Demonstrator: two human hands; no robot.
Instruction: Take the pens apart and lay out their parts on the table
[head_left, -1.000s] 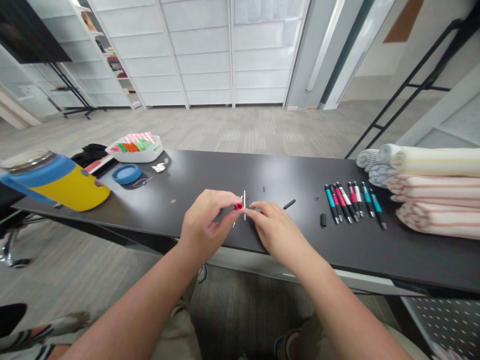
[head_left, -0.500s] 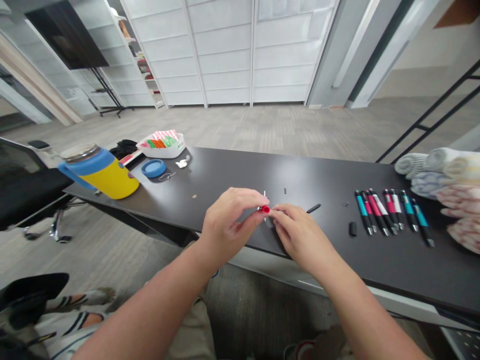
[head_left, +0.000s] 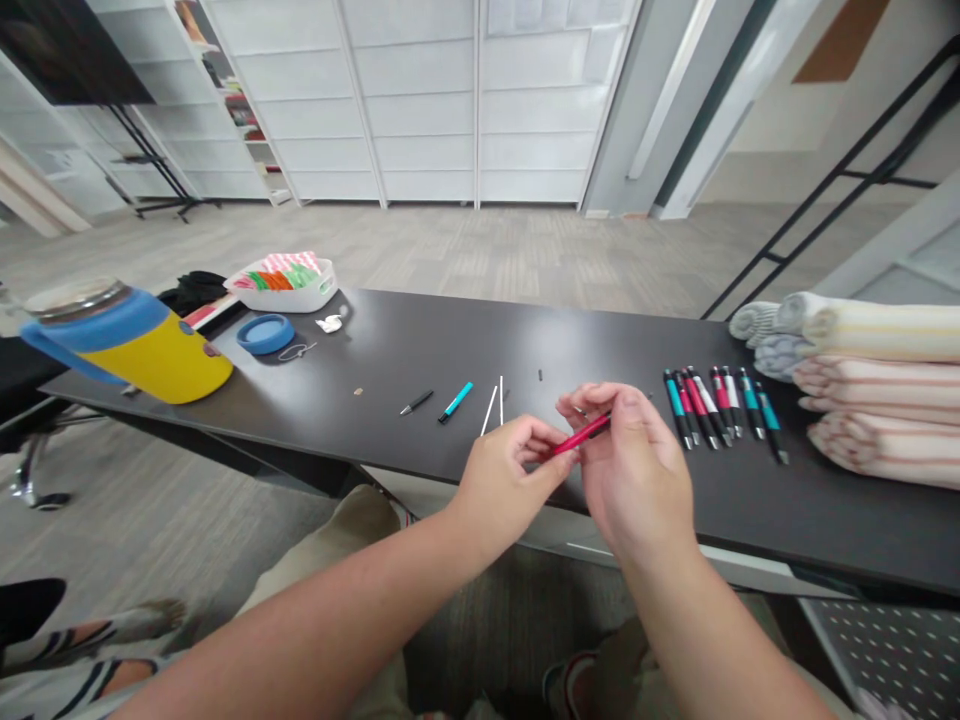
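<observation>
A red pen barrel (head_left: 579,437) is held slanting between my two hands, above the front part of the dark table. My left hand (head_left: 514,475) pinches its lower left end. At the upper right, the thumb and fingers of my right hand (head_left: 637,470) close on the barrel's dark end. That end is partly hidden by the thumb. Left of the hands lie a teal pen barrel (head_left: 456,402), a black pen tip section (head_left: 417,403) and two thin white pen refills (head_left: 490,408). A tiny dark piece (head_left: 540,375) lies farther back.
To the right, several pens (head_left: 705,408) lie in a row beside rolled striped towels (head_left: 885,385). At the left stand a yellow and blue jug (head_left: 157,350), a blue lid (head_left: 265,334) and a white basket (head_left: 300,297) of colourful packets. The dark table (head_left: 420,345) has its front edge by my legs.
The red barrel has turned from end-on to lengthwise. My right hand has rolled palm-inward around its dark end. The view has swung right, and the teal barrel and refills now show left of my hands.
</observation>
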